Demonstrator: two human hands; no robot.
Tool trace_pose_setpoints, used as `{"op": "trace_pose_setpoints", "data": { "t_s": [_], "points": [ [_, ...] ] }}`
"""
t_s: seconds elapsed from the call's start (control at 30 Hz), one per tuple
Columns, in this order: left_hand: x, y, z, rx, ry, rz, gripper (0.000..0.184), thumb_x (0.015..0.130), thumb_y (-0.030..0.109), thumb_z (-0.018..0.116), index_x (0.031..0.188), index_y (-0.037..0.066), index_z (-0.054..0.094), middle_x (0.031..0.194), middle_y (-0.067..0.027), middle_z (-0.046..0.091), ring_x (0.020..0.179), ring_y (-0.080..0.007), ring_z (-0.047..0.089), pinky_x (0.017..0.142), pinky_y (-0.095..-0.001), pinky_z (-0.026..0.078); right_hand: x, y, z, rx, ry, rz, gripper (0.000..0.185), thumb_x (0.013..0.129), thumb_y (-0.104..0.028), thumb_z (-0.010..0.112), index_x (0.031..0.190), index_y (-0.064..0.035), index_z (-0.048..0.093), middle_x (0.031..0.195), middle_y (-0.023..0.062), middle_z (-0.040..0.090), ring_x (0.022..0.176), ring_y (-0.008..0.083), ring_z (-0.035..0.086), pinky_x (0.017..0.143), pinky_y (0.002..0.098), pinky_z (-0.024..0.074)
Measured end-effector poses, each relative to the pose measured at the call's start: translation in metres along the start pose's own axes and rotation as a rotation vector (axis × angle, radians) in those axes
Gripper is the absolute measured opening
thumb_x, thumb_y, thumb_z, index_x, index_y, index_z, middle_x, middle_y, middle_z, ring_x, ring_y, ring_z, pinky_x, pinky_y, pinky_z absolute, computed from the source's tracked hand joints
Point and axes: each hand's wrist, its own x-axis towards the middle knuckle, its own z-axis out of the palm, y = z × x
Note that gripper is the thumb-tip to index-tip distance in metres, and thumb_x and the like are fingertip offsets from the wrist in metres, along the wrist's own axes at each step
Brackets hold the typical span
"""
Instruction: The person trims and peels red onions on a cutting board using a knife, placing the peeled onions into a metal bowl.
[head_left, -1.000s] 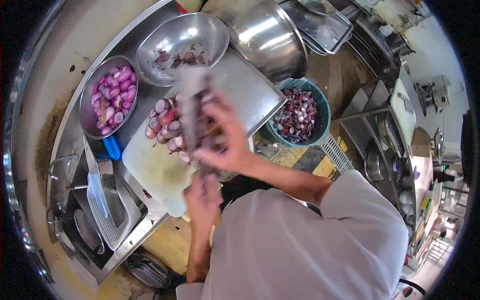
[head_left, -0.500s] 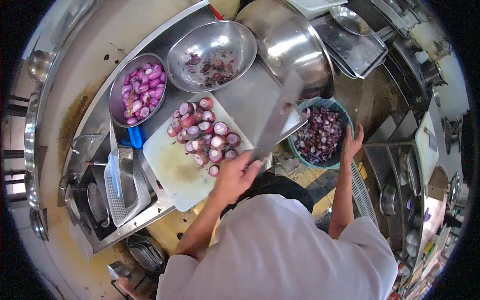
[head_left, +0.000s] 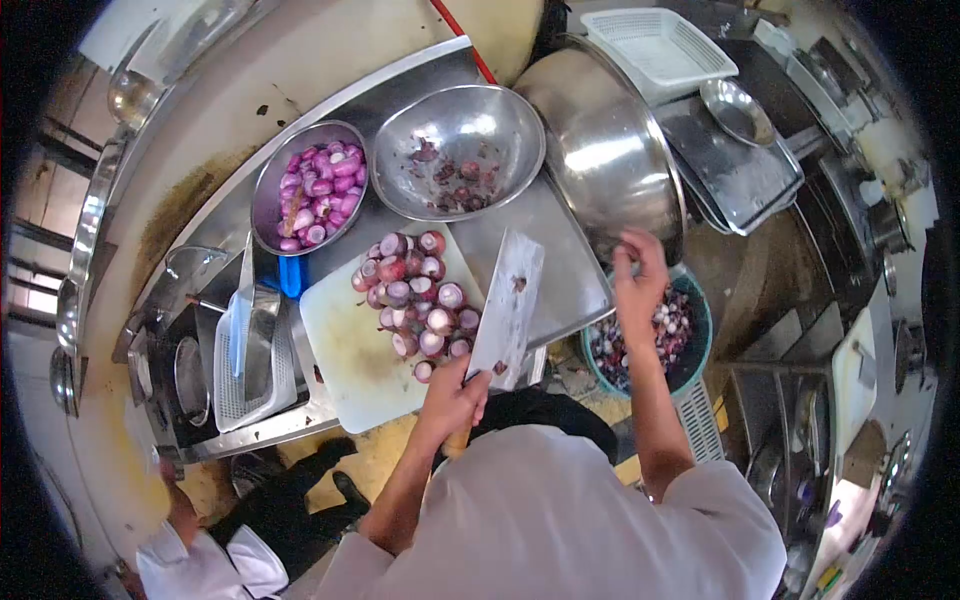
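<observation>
Left hand (head_left: 455, 402) clamps a cleaver (head_left: 507, 315); red onions (head_left: 424, 290) crowd the blade's left edge, steel worktop (head_left: 568, 268) opening rightward. Right hand (head_left: 643, 275), thumb and fingers parted, hangs near the tub's rim (head_left: 709, 340).

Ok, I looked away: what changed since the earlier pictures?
The right hand left the cleaver, went right to the bucket, and now shows against the big pot. A co-worker came into view lower left. The left hand still grips the cleaver; the onions stay on the board.
</observation>
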Motion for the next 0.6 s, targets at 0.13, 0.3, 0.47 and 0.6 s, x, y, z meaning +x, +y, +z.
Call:
{"op": "trace_pose_setpoints", "data": {
  "t_s": [0.13, 0.3, 0.47, 0.6],
  "points": [
    [-0.031, 0.008, -0.014, 0.101, 0.119, 0.024, 0.013, 0.094, 0.01, 0.056, 0.098, -0.002, 0.058, 0.058, -0.0034, 0.053, 0.041, -0.0123, 0.051, 0.039, -0.029, 0.041, 0.049, -0.018, 0.086, 0.165, -0.21, -0.082, 0.015, 0.081, 0.006, 0.063, 0.092, -0.0011, 0.07, 0.095, 0.0127, 0.07, 0.086, 0.026, 0.068, 0.079, 0.0316, 0.0538],
    [-0.067, -0.005, -0.029, -0.047, 0.36, -0.002, 0.008, 0.093, 0.006, 0.057, 0.091, -0.002, 0.057, 0.056, -0.0023, 0.053, 0.042, -0.0095, 0.05, 0.039, -0.0271, 0.04, 0.115, 0.031, 0.232, -0.255, -0.777, -0.204, 0.018, 0.08, -0.016, 0.067, 0.095, -0.0087, 0.073, 0.091, 0.0189, 0.069, 0.085, 0.0351, 0.068, 0.075, 0.0417, 0.0535],
    [-0.097, -0.011, -0.038, -0.15, 0.577, -0.049, 0.008, 0.092, 0.004, 0.059, 0.088, -0.003, 0.058, 0.057, -0.0032, 0.054, 0.042, -0.0101, 0.049, 0.039, -0.0263, 0.039, 0.126, 0.114, 0.351, -0.6, -1.096, -0.386, 0.026, 0.077, -0.018, 0.069, 0.1, -0.0076, 0.07, 0.087, 0.0191, 0.07, 0.088, 0.0348, 0.069, 0.076, 0.0442, 0.0539],
    [-0.114, -0.028, -0.046, -0.264, 0.707, -0.019, 0.008, 0.091, 0.004, 0.059, 0.089, -0.003, 0.058, 0.055, -0.004, 0.053, 0.041, -0.0107, 0.05, 0.038, -0.0267, 0.04, 0.13, 0.093, 0.359, -0.688, -1.413, -0.199, 0.034, 0.071, -0.008, 0.073, 0.104, -0.0067, 0.066, 0.093, 0.0152, 0.071, 0.09, 0.0267, 0.069, 0.078, 0.0406, 0.055]
  ]
}}
